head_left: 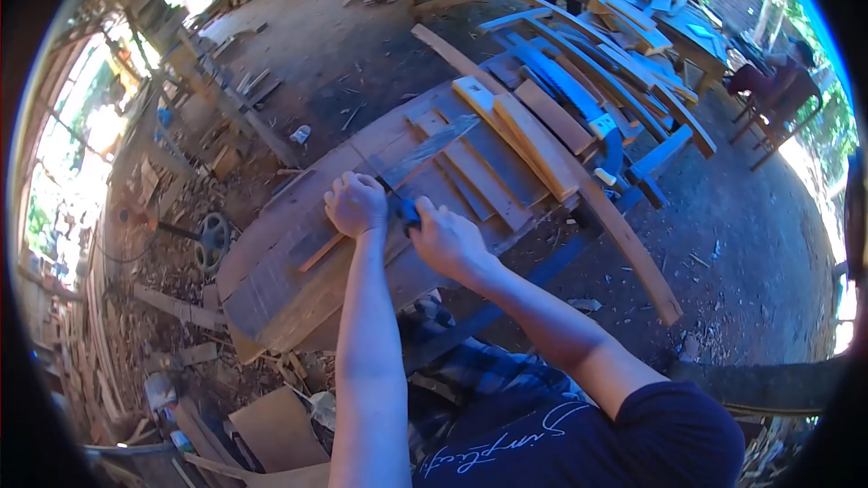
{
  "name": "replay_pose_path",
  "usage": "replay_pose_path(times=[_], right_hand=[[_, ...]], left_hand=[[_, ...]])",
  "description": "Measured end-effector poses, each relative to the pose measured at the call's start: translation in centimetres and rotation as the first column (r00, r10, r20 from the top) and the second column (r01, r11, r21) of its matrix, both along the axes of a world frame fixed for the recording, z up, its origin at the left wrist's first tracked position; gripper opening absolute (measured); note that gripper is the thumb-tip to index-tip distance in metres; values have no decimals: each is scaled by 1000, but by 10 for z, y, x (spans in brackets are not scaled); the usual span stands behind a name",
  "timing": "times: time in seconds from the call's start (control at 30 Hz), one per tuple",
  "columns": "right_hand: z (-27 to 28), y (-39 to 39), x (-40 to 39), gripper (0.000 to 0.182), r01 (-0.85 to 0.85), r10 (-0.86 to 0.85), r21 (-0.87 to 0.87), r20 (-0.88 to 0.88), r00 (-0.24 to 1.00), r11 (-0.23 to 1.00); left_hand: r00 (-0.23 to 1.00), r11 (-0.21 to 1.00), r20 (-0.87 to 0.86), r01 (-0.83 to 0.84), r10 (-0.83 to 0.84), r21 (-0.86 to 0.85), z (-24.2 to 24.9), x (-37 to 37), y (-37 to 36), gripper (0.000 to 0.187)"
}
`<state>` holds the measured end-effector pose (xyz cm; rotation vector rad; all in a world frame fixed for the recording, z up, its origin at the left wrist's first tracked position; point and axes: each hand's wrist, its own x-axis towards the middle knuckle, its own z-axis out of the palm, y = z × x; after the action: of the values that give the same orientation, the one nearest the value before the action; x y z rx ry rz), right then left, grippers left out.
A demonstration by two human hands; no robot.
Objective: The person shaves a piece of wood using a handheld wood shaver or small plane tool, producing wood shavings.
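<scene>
My right hand is closed round a dark blue handle above the wooden workbench. Close on its left, my left hand is curled at the near end of a dark, thin piece that reaches toward the handle; what its fingers hold is hidden. A flat grey wooden strip lies slantwise just beyond both hands, across several boards. To the left of my left forearm, a thin reddish stick rests on the bench top.
Two thick pale boards and a saw with a blue blade lie to the right. Curved wooden pieces are stacked beyond. A long curved plank juts past the bench edge. A person sits at the far right.
</scene>
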<state>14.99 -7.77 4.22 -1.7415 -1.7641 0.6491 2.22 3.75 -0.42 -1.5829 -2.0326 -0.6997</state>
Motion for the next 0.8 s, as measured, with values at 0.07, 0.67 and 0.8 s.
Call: replay_pose_path(times=[0.07,0.67,0.8], right_hand=[[3,-18,6,26,-12,12,-33,-10,1000,999],[-11,35,-18,26,53,-42,72,-149,988,996],[3,-7,2,21,32,-30,24,-83,996,999]], left_hand=[[999,999,22,35,-35,18,-1,0,0,24],[996,981,91,-3,21,-194,7,-1,5,25],[994,982,104,-12,32,-191,11,3,1,25]])
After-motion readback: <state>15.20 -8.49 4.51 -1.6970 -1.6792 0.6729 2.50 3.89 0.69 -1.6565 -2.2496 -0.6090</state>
